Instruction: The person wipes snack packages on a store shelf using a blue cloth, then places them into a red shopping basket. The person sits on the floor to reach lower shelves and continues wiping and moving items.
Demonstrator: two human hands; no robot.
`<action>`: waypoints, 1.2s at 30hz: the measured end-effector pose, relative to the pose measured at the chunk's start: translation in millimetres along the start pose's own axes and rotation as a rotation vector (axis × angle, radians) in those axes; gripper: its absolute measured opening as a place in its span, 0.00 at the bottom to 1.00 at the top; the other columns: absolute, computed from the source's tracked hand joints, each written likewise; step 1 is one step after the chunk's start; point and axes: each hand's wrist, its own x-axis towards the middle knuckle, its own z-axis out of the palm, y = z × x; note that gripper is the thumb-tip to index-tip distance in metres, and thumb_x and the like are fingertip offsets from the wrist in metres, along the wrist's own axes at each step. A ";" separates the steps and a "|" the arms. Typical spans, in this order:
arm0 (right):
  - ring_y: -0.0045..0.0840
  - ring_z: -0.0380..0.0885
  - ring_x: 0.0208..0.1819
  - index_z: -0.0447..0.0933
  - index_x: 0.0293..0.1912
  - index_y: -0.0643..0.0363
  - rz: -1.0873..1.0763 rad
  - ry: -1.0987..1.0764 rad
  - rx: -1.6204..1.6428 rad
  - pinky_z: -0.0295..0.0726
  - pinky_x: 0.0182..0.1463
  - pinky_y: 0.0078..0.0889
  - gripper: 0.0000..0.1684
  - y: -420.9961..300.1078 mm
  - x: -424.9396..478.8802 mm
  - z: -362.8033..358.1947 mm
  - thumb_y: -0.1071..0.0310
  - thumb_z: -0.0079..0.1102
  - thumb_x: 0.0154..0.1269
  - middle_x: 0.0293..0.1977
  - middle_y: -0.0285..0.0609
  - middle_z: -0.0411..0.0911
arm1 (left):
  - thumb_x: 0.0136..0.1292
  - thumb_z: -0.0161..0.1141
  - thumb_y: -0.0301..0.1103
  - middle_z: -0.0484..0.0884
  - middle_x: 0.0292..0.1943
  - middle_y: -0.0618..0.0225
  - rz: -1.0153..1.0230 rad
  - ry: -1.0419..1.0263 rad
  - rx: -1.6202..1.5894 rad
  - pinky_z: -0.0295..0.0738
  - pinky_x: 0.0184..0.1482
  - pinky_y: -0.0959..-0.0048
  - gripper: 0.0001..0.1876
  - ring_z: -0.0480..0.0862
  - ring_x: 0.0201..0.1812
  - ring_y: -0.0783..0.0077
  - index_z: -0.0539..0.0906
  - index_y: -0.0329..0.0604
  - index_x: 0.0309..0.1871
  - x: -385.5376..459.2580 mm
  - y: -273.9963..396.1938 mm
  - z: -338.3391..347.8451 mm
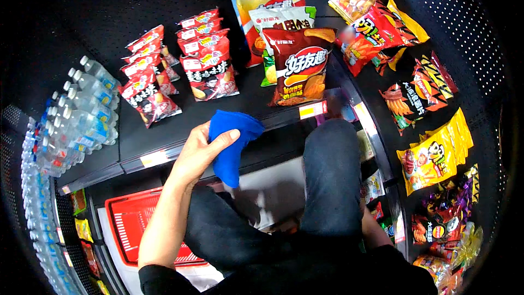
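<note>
My left hand (202, 145) grips a folded blue cloth (231, 141), thumb on top, just off the front edge of a black shelf (241, 104). Beyond the cloth stand two rows of red snack bags (211, 67) and a group of larger chip bags, with a dark brown bag (301, 65) at the front. My right hand is out of view; only part of the right forearm shows beside my knee, the rest hidden by the leg and sleeve.
Plastic water bottles (88, 110) line the left. A red shopping basket (133, 229) lies on the floor at lower left. Yellow chip bags (432, 157) and other snack packs fill the right shelf. Price labels (154, 159) run along the shelf edge. My bent knees are close to the shelves.
</note>
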 end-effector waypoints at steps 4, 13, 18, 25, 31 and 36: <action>0.33 0.77 0.33 0.79 0.44 0.64 -0.632 -0.045 -0.244 0.77 0.38 0.34 0.16 -74.5 -43.7 -3.1 0.61 0.49 0.79 0.30 0.34 0.78 | 0.63 0.70 0.49 0.86 0.43 0.67 -0.019 0.009 0.012 0.76 0.47 0.75 0.25 0.82 0.42 0.79 0.82 0.37 0.53 -6.9 6.2 4.8; 0.28 0.78 0.60 0.67 0.67 0.67 -1.462 -0.791 -0.062 0.72 0.67 0.36 0.47 -185.6 -192.9 61.1 0.42 0.70 0.62 0.55 0.49 0.80 | 0.66 0.70 0.42 0.85 0.42 0.71 0.061 -0.371 0.062 0.78 0.50 0.74 0.20 0.81 0.44 0.81 0.81 0.39 0.54 -39.8 30.4 62.2; 0.31 0.70 0.68 0.60 0.73 0.66 -0.680 -1.417 0.155 0.70 0.71 0.39 0.60 -148.8 -185.7 105.7 0.39 0.75 0.54 0.66 0.47 0.70 | 0.67 0.69 0.36 0.85 0.45 0.70 0.174 -0.199 -0.148 0.78 0.53 0.73 0.18 0.82 0.47 0.80 0.79 0.39 0.54 -44.4 36.2 73.1; 0.35 0.72 0.66 0.64 0.69 0.65 -0.482 -1.572 0.388 0.72 0.70 0.45 0.44 -141.3 -178.6 118.3 0.47 0.68 0.65 0.65 0.49 0.72 | 0.70 0.65 0.39 0.84 0.48 0.68 0.135 0.031 -0.143 0.76 0.57 0.73 0.20 0.81 0.50 0.77 0.77 0.38 0.58 -41.6 13.1 52.5; 0.28 0.77 0.60 0.74 0.63 0.62 -0.557 -1.300 0.379 0.74 0.67 0.38 0.26 -143.3 -188.3 116.4 0.64 0.66 0.69 0.58 0.43 0.79 | 0.71 0.63 0.37 0.84 0.49 0.68 0.133 0.026 -0.228 0.74 0.59 0.74 0.18 0.81 0.51 0.78 0.77 0.39 0.59 -45.4 7.5 53.8; 0.24 0.78 0.57 0.77 0.61 0.60 -0.536 -1.183 0.423 0.76 0.64 0.33 0.22 -149.4 -192.0 114.6 0.68 0.65 0.70 0.57 0.40 0.80 | 0.70 0.64 0.30 0.84 0.49 0.69 0.263 0.046 -0.245 0.74 0.58 0.73 0.17 0.80 0.51 0.79 0.77 0.39 0.60 -50.9 -6.9 63.6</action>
